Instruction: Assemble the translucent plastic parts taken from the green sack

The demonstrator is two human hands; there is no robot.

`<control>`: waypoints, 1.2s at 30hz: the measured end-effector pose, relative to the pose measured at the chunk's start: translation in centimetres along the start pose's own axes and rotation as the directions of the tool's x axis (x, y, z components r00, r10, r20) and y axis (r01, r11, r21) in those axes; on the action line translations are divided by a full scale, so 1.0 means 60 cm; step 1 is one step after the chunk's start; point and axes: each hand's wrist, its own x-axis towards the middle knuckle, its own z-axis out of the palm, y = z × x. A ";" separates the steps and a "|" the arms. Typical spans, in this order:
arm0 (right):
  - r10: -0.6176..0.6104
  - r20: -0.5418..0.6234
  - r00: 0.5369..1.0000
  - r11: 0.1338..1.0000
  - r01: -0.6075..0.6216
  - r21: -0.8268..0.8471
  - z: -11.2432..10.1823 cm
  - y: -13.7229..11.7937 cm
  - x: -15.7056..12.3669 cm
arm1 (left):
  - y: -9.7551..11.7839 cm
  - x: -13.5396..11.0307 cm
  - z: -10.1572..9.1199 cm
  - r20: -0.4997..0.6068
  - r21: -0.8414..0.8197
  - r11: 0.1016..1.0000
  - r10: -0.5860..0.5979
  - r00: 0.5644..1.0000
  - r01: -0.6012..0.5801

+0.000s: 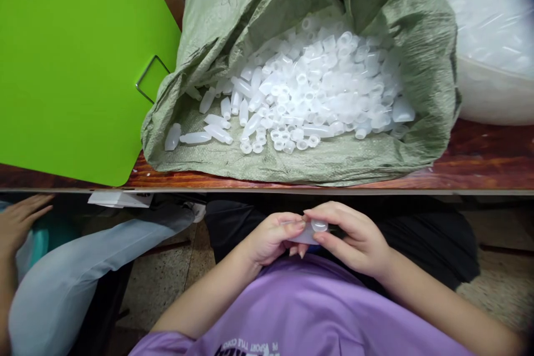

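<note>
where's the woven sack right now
In the head view, the woven sack sits at upper centre on the wooden table, just right of the green board.

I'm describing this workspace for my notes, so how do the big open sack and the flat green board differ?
The sack is dull grey-green; the board is bright lime green. The sack is creased and bulky, while the board is smooth and flat. The sack bears dark handwriting; the board's visible face is plain. Both are green.
</note>
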 end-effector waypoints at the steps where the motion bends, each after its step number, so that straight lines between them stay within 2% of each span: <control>1: 0.032 -0.032 0.999 0.999 -0.031 0.031 -0.002 0.000 -0.003 | 0.000 0.001 0.000 0.000 -0.005 1.000 -0.003 1.000 0.003; 4: 0.106 -0.055 0.993 0.991 -0.101 0.091 -0.005 0.000 -0.008 | 0.000 0.003 -0.002 -0.009 -0.024 0.999 0.027 1.000 -0.027; 9: 0.026 0.055 0.998 0.999 -0.028 0.041 -0.013 0.001 0.000 | -0.005 0.001 -0.009 0.013 -0.133 0.991 0.022 1.000 -0.020; 12: -0.053 0.165 0.985 0.996 0.064 -0.064 -0.025 -0.008 0.002 | -0.008 0.002 -0.018 0.110 -0.244 0.961 -0.103 0.989 0.127; 15: -0.133 0.317 0.939 0.955 0.207 -0.214 -0.038 -0.024 -0.002 | -0.005 0.004 -0.031 0.225 -0.217 0.917 -0.287 0.931 0.335; 18: -0.142 0.410 0.901 0.921 0.271 -0.278 -0.039 -0.033 -0.006 | 0.003 0.005 -0.039 0.223 -0.157 0.896 -0.378 0.899 0.415; 20: -0.048 0.386 0.921 0.922 0.189 -0.338 -0.031 -0.028 -0.008 | 0.007 0.005 -0.037 0.143 -0.127 0.914 -0.368 0.919 0.385; 22: 0.168 0.314 0.934 0.915 -0.029 -0.402 -0.021 -0.016 -0.010 | 0.011 0.005 -0.032 0.026 -0.072 0.950 -0.301 0.953 0.302; 24: 0.388 0.248 0.888 0.866 -0.259 -0.427 -0.012 -0.001 -0.013 | 0.013 0.005 -0.025 -0.060 0.010 0.975 -0.221 0.973 0.222; 25: 0.451 0.216 0.866 0.842 -0.333 -0.426 -0.009 0.005 -0.015 | 0.014 0.004 -0.022 -0.090 0.053 0.980 -0.187 0.978 0.192; 26: 0.465 0.179 0.867 0.835 -0.362 -0.415 -0.007 0.010 -0.019 | 0.015 0.004 -0.020 -0.115 0.090 0.981 -0.161 0.980 0.171; 27: 0.443 0.127 0.887 0.843 -0.364 -0.396 -0.005 0.015 -0.023 | 0.017 0.003 -0.019 -0.137 0.116 0.981 -0.141 0.981 0.157; 29: 0.346 0.048 0.937 0.890 -0.312 -0.334 -0.002 0.020 -0.031 | 0.018 0.002 -0.019 -0.169 0.135 0.983 -0.104 0.980 0.128; 30: 0.318 0.048 0.947 0.911 -0.291 -0.292 0.000 0.022 -0.035 | 0.019 0.001 -0.020 -0.171 0.138 0.983 -0.093 0.981 0.117; 32: 0.373 0.115 0.920 0.916 -0.346 -0.202 0.004 0.025 -0.041 | 0.018 0.002 -0.021 -0.151 0.145 0.983 -0.091 0.984 0.113; 34: 0.486 0.148 0.862 0.873 -0.469 -0.133 0.008 0.027 -0.043 | 0.015 0.003 -0.021 -0.139 0.150 0.981 -0.103 0.985 0.124; 35: 0.506 0.117 0.854 0.861 -0.495 -0.116 0.010 0.028 -0.044 | 0.014 0.005 -0.020 -0.142 0.144 0.981 -0.107 0.984 0.128; 36: 0.481 0.076 0.873 0.874 -0.472 -0.111 0.011 0.029 -0.044 | 0.012 0.005 -0.019 -0.148 0.129 0.983 -0.110 0.983 0.129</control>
